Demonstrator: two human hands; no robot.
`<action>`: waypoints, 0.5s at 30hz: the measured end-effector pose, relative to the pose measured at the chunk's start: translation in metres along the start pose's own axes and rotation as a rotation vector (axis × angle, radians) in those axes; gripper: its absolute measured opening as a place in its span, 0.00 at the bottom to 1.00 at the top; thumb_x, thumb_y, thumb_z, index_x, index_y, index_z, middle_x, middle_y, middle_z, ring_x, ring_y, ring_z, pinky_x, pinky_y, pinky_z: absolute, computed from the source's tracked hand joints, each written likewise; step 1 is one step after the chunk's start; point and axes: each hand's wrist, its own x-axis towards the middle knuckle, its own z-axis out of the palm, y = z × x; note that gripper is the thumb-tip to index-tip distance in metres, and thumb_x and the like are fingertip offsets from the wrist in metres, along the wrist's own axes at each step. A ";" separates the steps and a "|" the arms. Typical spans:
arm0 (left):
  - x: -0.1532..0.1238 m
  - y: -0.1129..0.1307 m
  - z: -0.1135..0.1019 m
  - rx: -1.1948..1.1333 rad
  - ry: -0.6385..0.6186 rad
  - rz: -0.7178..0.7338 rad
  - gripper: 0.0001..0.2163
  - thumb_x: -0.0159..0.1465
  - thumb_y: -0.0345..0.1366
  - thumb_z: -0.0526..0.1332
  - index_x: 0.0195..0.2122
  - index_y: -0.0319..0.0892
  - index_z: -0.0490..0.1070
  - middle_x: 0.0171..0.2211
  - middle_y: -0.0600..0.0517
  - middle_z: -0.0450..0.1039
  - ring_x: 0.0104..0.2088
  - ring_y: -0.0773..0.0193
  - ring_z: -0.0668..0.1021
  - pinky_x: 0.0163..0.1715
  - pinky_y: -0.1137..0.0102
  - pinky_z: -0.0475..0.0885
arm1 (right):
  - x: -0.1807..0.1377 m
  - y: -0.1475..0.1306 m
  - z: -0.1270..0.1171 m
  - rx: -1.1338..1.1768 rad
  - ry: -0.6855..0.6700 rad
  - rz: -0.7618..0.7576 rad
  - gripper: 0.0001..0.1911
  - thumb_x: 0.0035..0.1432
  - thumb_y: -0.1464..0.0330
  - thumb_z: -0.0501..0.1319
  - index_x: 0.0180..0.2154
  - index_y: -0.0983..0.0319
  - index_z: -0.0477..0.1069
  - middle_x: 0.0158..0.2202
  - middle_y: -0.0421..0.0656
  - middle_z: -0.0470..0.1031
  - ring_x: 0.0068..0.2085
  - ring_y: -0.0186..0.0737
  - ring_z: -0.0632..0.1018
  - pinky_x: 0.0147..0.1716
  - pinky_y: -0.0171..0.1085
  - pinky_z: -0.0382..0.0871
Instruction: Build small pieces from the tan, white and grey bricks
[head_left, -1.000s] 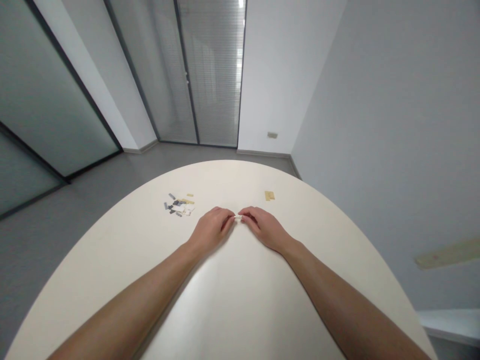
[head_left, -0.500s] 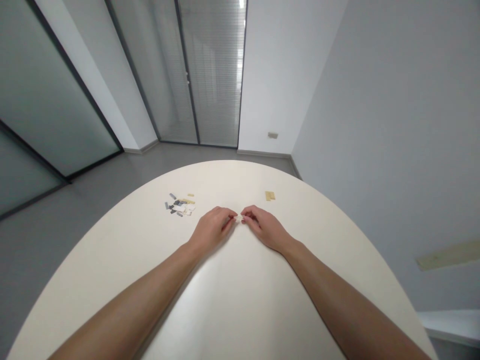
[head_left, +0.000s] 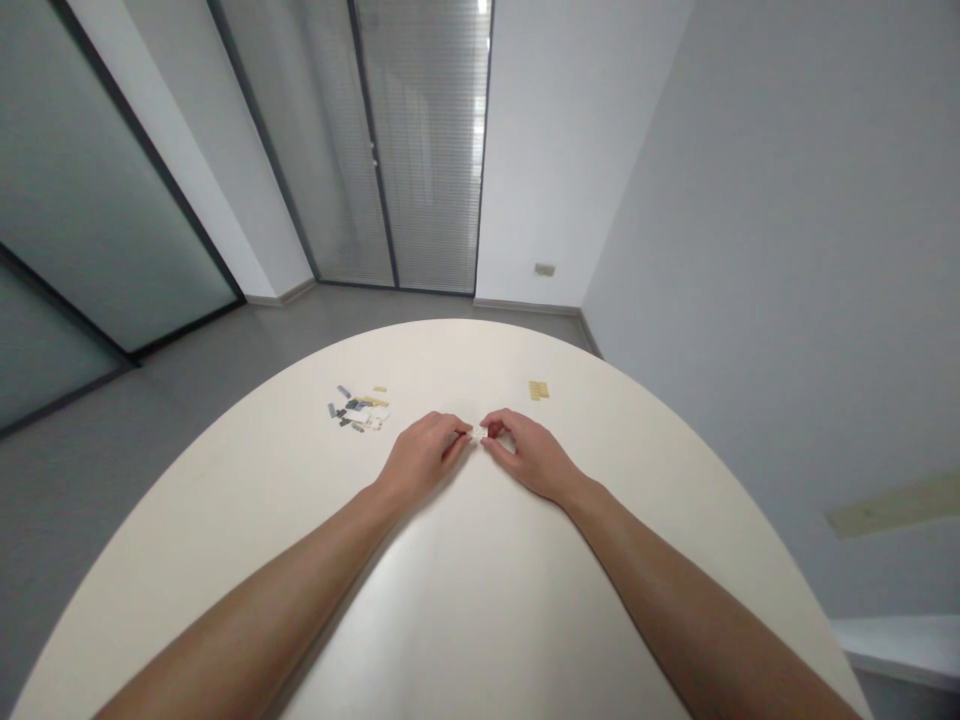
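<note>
Both my hands rest on a cream oval table [head_left: 465, 600], fingertips meeting near its middle. My left hand [head_left: 421, 455] is curled, thumb and fingers pinched on a tiny white piece [head_left: 475, 434]. My right hand [head_left: 525, 455] pinches the same small piece from the other side, with its index finger arched. The piece is too small to name for certain. A heap of small grey, white and tan building pieces [head_left: 358, 410] lies to the left of my left hand. A tan flat piece [head_left: 538, 390] lies just beyond my right hand.
Behind the table's far edge is grey floor, a glass partition with blinds [head_left: 420, 150] and a white wall with a socket [head_left: 544, 270]. A grey wall stands close on the right.
My hands have stayed together at the same spot. The right index finger has lifted into an arch over the small piece.
</note>
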 end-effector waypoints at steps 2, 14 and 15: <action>0.000 0.000 0.000 0.000 0.000 0.001 0.07 0.70 0.37 0.57 0.44 0.44 0.74 0.40 0.50 0.77 0.42 0.59 0.78 0.42 0.65 0.72 | 0.000 0.000 0.000 -0.003 0.003 0.000 0.09 0.64 0.68 0.60 0.47 0.58 0.69 0.41 0.43 0.78 0.42 0.40 0.78 0.44 0.39 0.69; 0.000 0.001 0.000 0.001 -0.009 -0.012 0.07 0.70 0.37 0.57 0.44 0.45 0.73 0.40 0.50 0.77 0.41 0.59 0.78 0.43 0.65 0.72 | 0.000 -0.001 0.000 -0.006 0.031 0.040 0.09 0.65 0.66 0.60 0.47 0.58 0.68 0.41 0.43 0.78 0.42 0.40 0.78 0.43 0.39 0.69; 0.000 0.001 0.000 0.001 -0.011 -0.012 0.07 0.70 0.38 0.57 0.44 0.45 0.73 0.40 0.50 0.77 0.41 0.59 0.78 0.43 0.65 0.72 | 0.000 -0.001 0.000 -0.005 0.034 0.039 0.09 0.65 0.66 0.60 0.47 0.58 0.68 0.41 0.43 0.78 0.42 0.40 0.78 0.44 0.39 0.69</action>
